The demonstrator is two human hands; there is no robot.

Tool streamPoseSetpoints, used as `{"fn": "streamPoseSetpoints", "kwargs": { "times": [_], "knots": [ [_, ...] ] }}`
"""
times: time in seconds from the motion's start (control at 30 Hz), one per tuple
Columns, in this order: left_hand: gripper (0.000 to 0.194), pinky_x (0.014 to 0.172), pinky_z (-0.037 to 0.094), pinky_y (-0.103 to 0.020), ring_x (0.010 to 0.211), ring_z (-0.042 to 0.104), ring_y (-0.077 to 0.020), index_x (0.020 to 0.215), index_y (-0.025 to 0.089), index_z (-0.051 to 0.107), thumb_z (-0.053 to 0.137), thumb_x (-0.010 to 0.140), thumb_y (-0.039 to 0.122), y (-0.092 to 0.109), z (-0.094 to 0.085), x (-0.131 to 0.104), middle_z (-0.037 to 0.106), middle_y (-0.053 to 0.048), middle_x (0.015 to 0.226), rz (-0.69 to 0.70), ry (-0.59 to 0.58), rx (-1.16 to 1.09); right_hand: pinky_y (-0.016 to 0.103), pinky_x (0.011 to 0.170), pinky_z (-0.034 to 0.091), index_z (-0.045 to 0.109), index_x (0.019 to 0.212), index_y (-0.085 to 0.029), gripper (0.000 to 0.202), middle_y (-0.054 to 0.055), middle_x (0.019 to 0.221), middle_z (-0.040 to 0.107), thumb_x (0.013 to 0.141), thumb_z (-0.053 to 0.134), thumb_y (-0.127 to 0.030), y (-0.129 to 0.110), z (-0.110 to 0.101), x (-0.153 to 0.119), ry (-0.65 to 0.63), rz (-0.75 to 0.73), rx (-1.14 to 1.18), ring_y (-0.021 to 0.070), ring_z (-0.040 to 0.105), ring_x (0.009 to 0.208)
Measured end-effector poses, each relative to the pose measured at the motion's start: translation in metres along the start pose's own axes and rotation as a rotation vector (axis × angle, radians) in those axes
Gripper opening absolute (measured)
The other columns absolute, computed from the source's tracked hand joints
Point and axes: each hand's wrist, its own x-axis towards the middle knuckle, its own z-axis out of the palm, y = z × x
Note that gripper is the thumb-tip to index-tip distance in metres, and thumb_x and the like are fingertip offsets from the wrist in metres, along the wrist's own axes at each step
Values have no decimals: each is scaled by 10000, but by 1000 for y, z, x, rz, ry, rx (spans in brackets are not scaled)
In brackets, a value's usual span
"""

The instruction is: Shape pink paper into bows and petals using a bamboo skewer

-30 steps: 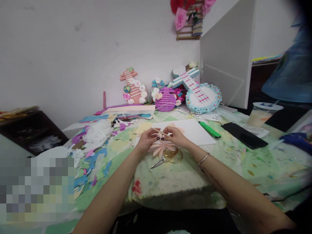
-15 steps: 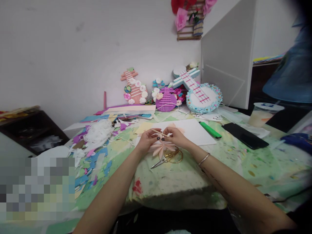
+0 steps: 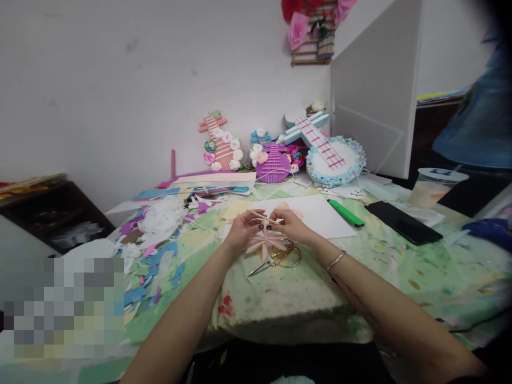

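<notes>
Close together over the table, my left hand (image 3: 242,230) and my right hand (image 3: 294,226) are both closed, with dark-nailed fingertips almost meeting. A thin pale stick (image 3: 260,214) runs slantwise between them, its ends at the fingers of each hand. Just under the fingertips is a pale pink paper flower (image 3: 264,244) with long spread petals; part of it is hidden by my hands. Gold-handled scissors (image 3: 269,263) lie right below the flower, blades partly apart and pointing left.
White paper (image 3: 332,221) lies behind my hands, with a green utility knife (image 3: 345,213) and black phone (image 3: 403,222) to the right. White string (image 3: 162,217) and paper scraps (image 3: 166,261) cover the left. Decorated craft instruments (image 3: 273,165) lean on the wall; a drink cup (image 3: 432,186) stands far right.
My fingertips have shifted slightly around the stick, and the pink petals below them are turned a little differently. The scissors and the rest stay put.
</notes>
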Motion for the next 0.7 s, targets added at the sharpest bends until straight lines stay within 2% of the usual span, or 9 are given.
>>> {"fn": "streamPoseSetpoints", "kwargs": {
  "times": [0.1,0.3,0.53,0.7],
  "knots": [
    [444,682,498,-286,836,620,-187,952,154,623,804,550,202,-1,-2,2,651,-58,894,-2,32,60,213,608,402,577,710,-155,188,-9,717,556,714,628,-336,0,-1,1,26,6,16,118,506,712],
    [368,630,481,-244,639,573,-101,838,140,619,811,536,227,-3,-2,3,595,14,685,-18,67,86,219,621,414,555,705,-157,214,-15,722,533,700,638,-354,-1,-1,2,79,29,61,118,499,718],
    [355,698,486,-279,709,607,-137,810,127,630,820,535,245,-3,-1,3,658,-32,778,-22,36,102,221,619,415,538,691,-158,224,-26,695,517,684,654,-350,-3,-1,1,77,31,108,107,492,681],
    [327,684,462,-243,678,586,-110,779,134,619,819,541,234,-4,-2,4,641,-2,734,5,36,105,218,607,396,542,687,-156,222,-29,671,511,679,656,-346,-5,-1,1,76,26,115,104,480,661]
  ]
}}
